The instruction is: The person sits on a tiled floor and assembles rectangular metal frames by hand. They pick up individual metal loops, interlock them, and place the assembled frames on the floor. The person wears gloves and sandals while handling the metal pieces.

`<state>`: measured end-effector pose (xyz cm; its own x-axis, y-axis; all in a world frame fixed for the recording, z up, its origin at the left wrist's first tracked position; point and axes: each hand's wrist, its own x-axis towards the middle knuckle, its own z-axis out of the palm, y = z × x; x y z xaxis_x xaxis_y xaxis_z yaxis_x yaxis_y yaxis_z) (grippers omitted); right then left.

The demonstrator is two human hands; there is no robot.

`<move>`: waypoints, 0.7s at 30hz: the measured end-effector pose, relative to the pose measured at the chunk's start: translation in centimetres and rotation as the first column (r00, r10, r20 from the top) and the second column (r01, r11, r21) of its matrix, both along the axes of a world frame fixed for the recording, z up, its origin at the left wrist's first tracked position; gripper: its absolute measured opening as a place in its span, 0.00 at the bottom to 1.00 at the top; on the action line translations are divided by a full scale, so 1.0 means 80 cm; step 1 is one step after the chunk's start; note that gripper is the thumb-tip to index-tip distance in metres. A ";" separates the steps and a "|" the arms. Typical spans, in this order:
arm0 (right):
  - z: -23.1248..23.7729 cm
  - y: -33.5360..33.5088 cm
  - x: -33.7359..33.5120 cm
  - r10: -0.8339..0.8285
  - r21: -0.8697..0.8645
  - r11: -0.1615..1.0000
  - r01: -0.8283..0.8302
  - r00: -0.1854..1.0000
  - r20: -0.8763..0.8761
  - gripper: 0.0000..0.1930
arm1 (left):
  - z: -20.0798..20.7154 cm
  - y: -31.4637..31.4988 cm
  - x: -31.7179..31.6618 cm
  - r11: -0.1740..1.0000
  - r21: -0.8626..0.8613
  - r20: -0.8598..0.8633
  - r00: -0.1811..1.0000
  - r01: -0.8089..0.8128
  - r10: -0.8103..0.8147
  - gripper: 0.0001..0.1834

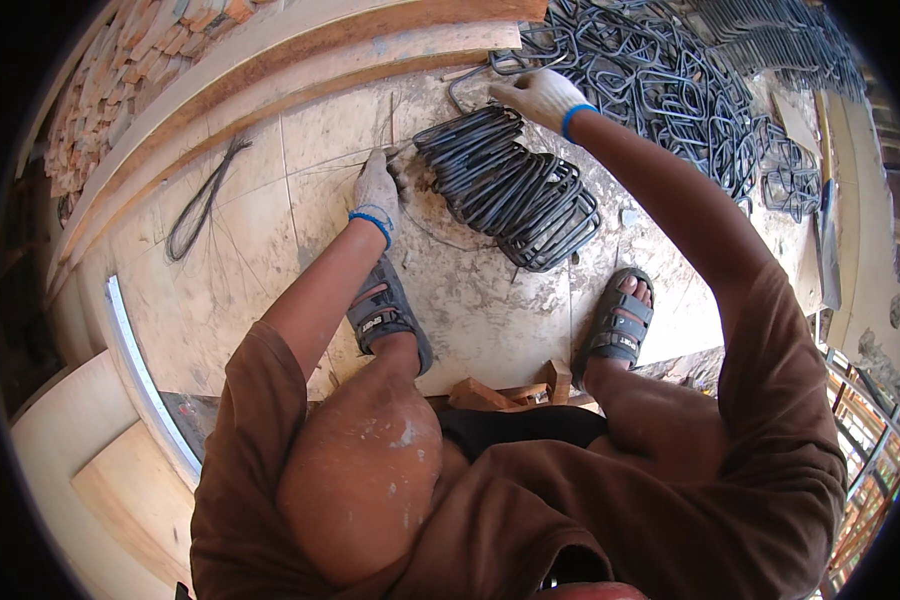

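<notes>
We couldn't tell if our left hand (pixel 375 187) or right hand (pixel 543 98) gripped; nudging could scatter the rectangular black-steel loops (pixel 510 185).

On the left sandal (pixel 397 300), near the left hand (pixel 377 190) and on its body side — one short word (pixel 373 322) in pale capitals, set across a dark strap, legible, rising toward the right. On the right sandal (pixel 600 325), well apart from the right hand (pixel 540 97) and nearer the body — pale lettering (pixel 625 341) of the same kind, also across a strap, smaller to the eye, dropping toward the right, just about legible.
</notes>
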<state>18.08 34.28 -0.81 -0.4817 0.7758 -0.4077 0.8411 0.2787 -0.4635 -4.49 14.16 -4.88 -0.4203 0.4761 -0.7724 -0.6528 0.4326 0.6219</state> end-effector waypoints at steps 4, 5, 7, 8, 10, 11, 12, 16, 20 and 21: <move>-0.041 0.024 -0.037 0.258 0.276 0.915 -0.294 0.952 0.163 0.31 | 0.013 0.011 0.011 0.988 0.150 0.108 0.993 0.029 -0.045 0.15; -0.039 0.036 -0.048 0.269 0.161 0.933 -0.321 0.922 0.277 0.27 | 0.014 0.013 0.015 0.987 0.155 0.115 0.991 0.045 -0.063 0.14; -0.029 0.039 -0.059 0.266 0.166 0.927 -0.336 0.902 0.341 0.24 | 0.012 0.013 0.012 0.987 0.158 0.158 0.987 -0.002 -0.024 0.15; -0.024 0.034 -0.068 0.256 0.194 0.919 -0.342 0.895 0.366 0.23 | 0.011 0.011 0.008 0.987 0.161 0.177 0.984 -0.030 0.001 0.15; -0.021 0.019 -0.070 0.288 0.230 0.898 -0.374 0.897 0.336 0.23 | 0.016 0.006 0.004 0.990 0.130 0.214 0.977 -0.047 0.018 0.17; -0.017 0.023 -0.066 0.344 0.203 0.883 -0.423 0.878 0.333 0.24 | 0.022 0.006 0.004 0.992 0.117 0.236 0.971 -0.056 0.027 0.19; -0.013 0.028 -0.064 0.399 0.177 0.864 -0.471 0.856 0.329 0.24 | 0.026 0.007 0.007 0.995 0.078 0.227 0.973 -0.059 0.040 0.19; 0.021 0.026 -0.048 0.353 -0.074 0.936 -0.346 0.902 0.249 0.26 | 0.053 0.010 0.015 0.996 0.041 0.234 0.970 -0.077 0.065 0.22; 0.043 0.011 -0.018 0.070 -0.271 0.962 -0.035 0.990 0.120 0.22 | 0.072 0.002 0.021 0.989 0.147 0.353 0.935 -0.022 -0.032 0.21; 0.040 0.010 -0.005 0.029 -0.297 0.955 -0.018 0.999 0.034 0.22 | 0.077 0.000 0.024 0.990 0.137 0.343 0.939 -0.017 -0.031 0.21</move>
<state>17.69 35.09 2.36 -0.4786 0.6057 -0.6357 0.8541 0.1533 -0.4969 -2.55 14.16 1.30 -0.1367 0.5885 -0.7968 -0.8342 0.3654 0.4130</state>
